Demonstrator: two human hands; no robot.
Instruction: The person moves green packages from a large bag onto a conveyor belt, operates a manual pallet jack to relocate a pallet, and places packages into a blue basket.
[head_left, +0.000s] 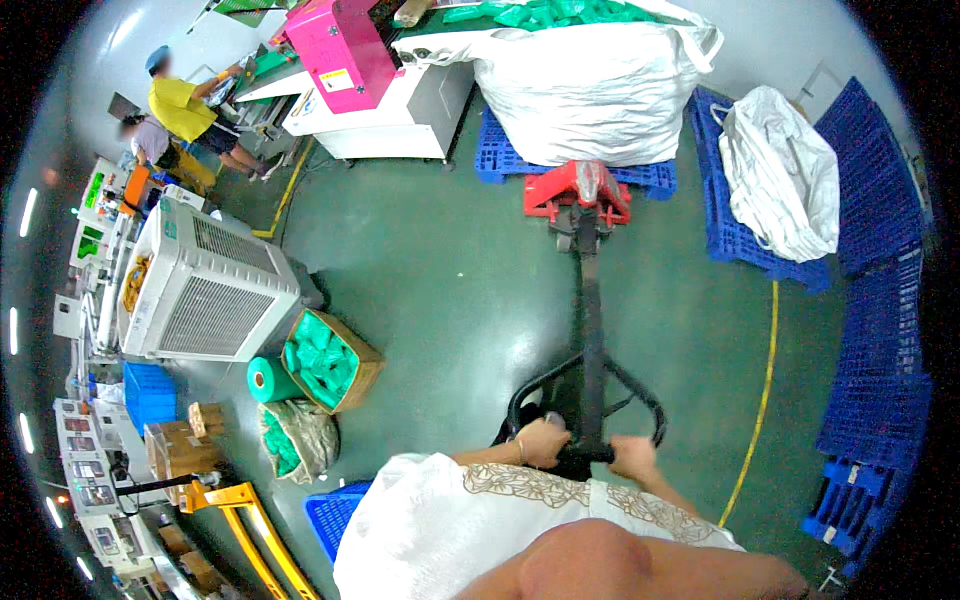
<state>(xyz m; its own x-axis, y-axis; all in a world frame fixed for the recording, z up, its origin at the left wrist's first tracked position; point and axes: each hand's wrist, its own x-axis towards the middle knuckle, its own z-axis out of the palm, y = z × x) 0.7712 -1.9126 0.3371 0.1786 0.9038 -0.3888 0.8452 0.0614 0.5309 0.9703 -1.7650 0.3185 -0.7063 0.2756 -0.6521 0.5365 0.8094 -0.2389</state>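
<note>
Both of my hands are wrapped round the black handle [592,330] of a red pallet jack [578,192]. My left hand [543,442] grips it left of the central shaft, and my right hand [633,457] grips it on the right side. Ahead, the jack's red body stands against a blue pallet [500,150]; its forks are hidden. On that pallet sits a large white bulk bag [595,95], open at the top, with green plastic pieces [550,12] showing in it.
Right: a second pallet [725,235] with a white sack [780,170], and stacked blue pallets [880,330]. Left: an air cooler [215,285], a box of green packs [365,375], a yellow pallet jack [265,540]. A pink-and-white machine [345,55] and two people stand farther off.
</note>
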